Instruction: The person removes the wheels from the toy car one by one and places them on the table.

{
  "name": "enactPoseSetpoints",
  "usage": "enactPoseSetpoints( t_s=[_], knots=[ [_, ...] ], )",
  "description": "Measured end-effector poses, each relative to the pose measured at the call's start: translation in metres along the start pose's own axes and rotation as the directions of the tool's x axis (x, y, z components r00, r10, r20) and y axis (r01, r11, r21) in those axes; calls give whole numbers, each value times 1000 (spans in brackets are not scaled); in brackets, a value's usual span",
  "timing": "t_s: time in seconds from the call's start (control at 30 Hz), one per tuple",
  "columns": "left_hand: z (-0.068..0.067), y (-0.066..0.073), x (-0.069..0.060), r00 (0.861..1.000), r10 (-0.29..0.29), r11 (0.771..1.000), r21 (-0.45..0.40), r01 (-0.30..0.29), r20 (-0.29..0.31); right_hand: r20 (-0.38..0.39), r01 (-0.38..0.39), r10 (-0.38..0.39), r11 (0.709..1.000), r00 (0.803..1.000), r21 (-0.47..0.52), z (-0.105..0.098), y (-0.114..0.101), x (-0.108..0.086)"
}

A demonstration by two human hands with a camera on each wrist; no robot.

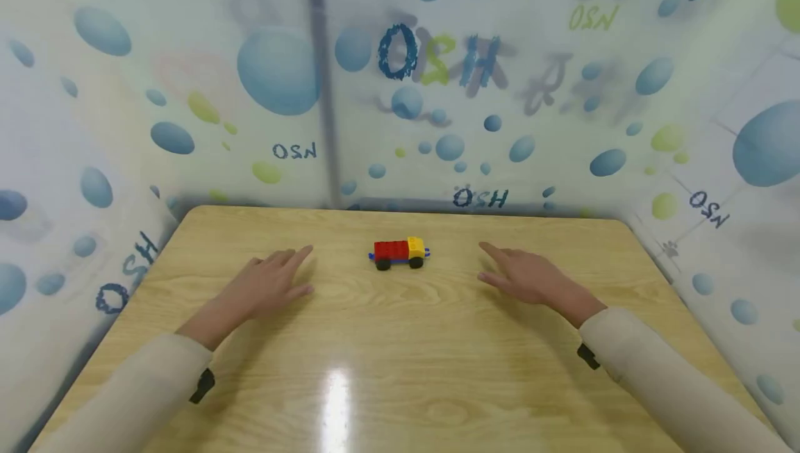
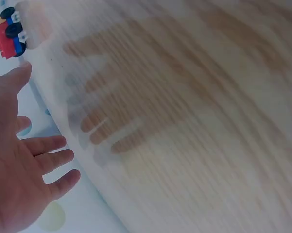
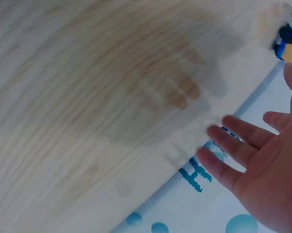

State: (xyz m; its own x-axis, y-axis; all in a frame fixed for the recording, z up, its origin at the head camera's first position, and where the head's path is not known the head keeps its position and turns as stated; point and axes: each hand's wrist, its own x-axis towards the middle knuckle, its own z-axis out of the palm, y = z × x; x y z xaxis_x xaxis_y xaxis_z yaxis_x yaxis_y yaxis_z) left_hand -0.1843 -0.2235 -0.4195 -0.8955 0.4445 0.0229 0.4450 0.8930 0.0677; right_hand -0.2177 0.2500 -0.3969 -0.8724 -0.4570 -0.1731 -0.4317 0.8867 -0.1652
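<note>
A small toy truck stands upright on its wheels near the far edge of the table, between the two hands and apart from both. Its body looks like smooth, shiny plastic: a red studded block behind a boxy yellow cab, on a blue base with round black wheels. The left hand and the right hand hover above the tabletop, fingers extended and spread, thumbs toward the truck. Pale, soft-looking sleeves cover the forearms, with a dark piece under each cuff. The table has rounded far corners and a glossy, light wood-grain surface that mirrors the hands. Pale walls enclose it, printed with blue and green ovals and brushy lettering.
</note>
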Motion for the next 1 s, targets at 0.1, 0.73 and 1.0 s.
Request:
enactPoseSetpoints(
  t_s=[0.1,0.73,1.0],
  knots=[
    [1,4,9,1000,-25,998,-59,24,-9,51,-15,10,995,999,97,-2,-1,10],
    [2,32,51,977,-157,579,-788,210,145,197,-122,-22,715,980,688,-6,-15,55],
    [8,46,62,966,-164,287,-928,239,199,209,-158,-10,616,978,772,1,-28,68]
  ],
)
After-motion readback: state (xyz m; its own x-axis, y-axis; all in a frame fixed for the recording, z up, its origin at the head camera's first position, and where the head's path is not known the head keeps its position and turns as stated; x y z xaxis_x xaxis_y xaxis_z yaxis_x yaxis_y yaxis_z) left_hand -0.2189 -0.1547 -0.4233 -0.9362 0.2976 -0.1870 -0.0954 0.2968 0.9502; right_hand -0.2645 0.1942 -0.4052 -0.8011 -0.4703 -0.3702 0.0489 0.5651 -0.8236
